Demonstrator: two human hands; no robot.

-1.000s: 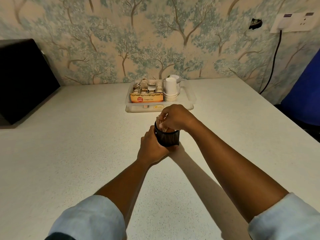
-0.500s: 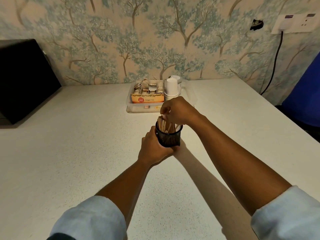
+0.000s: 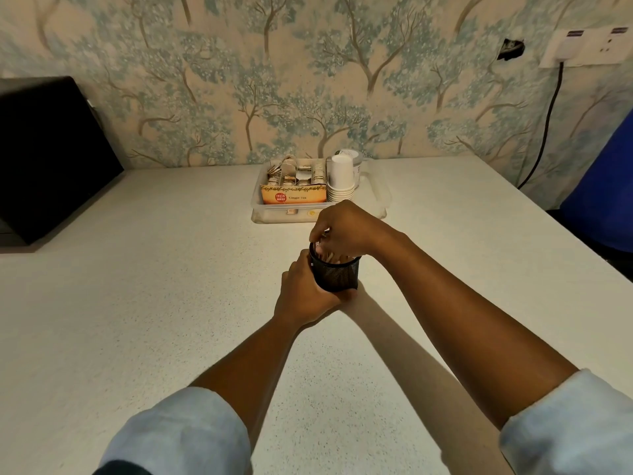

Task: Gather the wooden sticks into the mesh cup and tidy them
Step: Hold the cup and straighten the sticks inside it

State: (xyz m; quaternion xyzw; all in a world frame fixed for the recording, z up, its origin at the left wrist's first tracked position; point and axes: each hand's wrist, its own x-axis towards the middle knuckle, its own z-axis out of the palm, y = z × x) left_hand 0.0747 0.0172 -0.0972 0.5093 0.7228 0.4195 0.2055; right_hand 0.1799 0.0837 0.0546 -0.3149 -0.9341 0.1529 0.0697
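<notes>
Fingers [image 3: 317, 234] of the right hand [image 3: 346, 228] are being curled onto the light, stiff wooden sticks [image 3: 330, 258], best pinched near their tops, while the mesh cup [image 3: 337, 274] is being gripped mid-counter [image 3: 137, 286] by the left hand [image 3: 301, 296].

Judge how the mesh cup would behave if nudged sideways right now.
Probably light: the mesh cup is thin, see-through wire. The sticks standing inside likely raise its balance, so it may tip. The left hand gripping its side should steady it.
</notes>
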